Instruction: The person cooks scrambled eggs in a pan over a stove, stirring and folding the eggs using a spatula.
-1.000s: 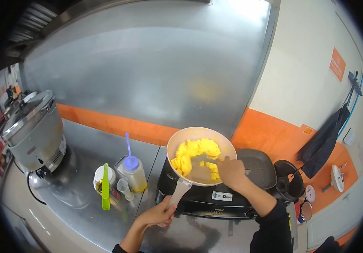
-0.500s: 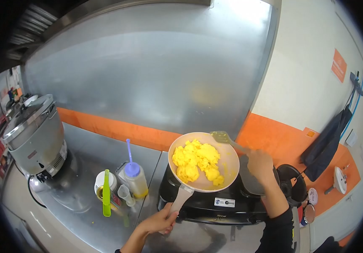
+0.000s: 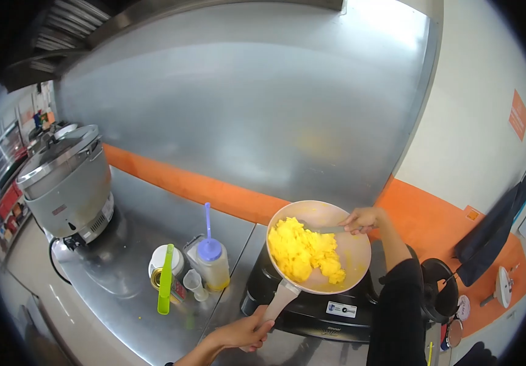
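Note:
My left hand [image 3: 243, 331] is wrapped around the pale handle of a frying pan [image 3: 356, 259], which is tilted above the black gas stove [image 3: 312, 326]. Fluffy yellow scrambled eggs [image 3: 301, 251] fill the pan's left and lower part. Over the pan's right rim, my right hand [image 3: 362, 221] grips a grey-green spatula [image 3: 330, 230]. The spatula's blade end reaches the upper edge of the eggs and is partly hidden there.
Left of the stove stand a purple-capped squeeze bottle [image 3: 213, 263], a small clear cup [image 3: 196, 285], a white-lidded tub [image 3: 164, 259] and a lime-green utensil [image 3: 165, 287]. A large rice cooker [image 3: 71, 189] occupies the counter's far left. Another dark pan [image 3: 440, 293] lies at right.
My right hand has lowered the spatula from the pan's upper rim into the pan, against the eggs. The eggs look more heaped together. The whole view has shifted.

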A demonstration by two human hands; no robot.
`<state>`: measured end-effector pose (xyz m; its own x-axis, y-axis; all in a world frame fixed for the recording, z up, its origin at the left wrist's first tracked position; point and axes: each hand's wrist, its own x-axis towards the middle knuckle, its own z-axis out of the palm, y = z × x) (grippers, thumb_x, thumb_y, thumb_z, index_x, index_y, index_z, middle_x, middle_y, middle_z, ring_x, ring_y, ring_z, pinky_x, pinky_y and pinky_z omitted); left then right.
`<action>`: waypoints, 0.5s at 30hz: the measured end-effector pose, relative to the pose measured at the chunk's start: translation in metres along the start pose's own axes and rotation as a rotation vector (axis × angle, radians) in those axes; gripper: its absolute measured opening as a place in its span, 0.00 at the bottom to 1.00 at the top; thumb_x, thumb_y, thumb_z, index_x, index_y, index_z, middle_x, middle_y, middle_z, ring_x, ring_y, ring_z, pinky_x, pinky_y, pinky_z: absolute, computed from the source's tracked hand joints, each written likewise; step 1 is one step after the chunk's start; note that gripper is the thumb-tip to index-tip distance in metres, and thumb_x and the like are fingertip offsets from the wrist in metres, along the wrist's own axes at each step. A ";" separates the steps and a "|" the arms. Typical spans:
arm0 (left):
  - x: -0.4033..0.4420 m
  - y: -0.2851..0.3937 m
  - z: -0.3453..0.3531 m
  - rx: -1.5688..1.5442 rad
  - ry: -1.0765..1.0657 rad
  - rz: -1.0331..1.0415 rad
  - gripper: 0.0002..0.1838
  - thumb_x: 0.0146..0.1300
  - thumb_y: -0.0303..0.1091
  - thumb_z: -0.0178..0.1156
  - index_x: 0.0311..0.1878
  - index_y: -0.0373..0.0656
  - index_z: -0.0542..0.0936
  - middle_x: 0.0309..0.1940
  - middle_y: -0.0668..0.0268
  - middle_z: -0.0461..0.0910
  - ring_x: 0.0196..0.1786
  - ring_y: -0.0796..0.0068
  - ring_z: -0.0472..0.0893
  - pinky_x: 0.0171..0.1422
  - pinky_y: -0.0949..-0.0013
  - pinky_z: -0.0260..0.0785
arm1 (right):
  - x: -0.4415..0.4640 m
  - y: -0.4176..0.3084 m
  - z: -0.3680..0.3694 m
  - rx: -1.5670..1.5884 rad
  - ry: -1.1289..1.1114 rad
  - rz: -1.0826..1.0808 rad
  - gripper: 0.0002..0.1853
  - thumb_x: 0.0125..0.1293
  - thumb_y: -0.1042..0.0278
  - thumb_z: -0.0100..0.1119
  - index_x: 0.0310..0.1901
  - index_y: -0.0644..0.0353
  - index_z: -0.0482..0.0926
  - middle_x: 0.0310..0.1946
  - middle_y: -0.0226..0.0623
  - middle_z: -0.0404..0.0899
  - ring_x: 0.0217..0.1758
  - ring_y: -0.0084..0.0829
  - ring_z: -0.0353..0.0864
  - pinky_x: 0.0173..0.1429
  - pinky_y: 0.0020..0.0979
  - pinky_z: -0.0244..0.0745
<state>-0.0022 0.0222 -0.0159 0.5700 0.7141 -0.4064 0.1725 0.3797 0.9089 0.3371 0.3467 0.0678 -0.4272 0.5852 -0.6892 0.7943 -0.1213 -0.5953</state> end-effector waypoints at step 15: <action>-0.004 -0.001 0.004 -0.059 0.046 0.017 0.21 0.74 0.40 0.46 0.63 0.43 0.54 0.26 0.67 0.67 0.19 0.81 0.67 0.21 0.75 0.63 | -0.185 0.023 0.067 -0.552 0.346 -0.300 0.19 0.65 0.67 0.60 0.58 0.41 0.78 0.25 0.28 0.78 0.29 0.25 0.74 0.40 0.28 0.69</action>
<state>-0.0020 0.0166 -0.0143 0.5346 0.7467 -0.3958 0.1142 0.4002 0.9093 0.4049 0.1818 0.1539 -0.5727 0.7613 -0.3040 0.8058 0.4545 -0.3797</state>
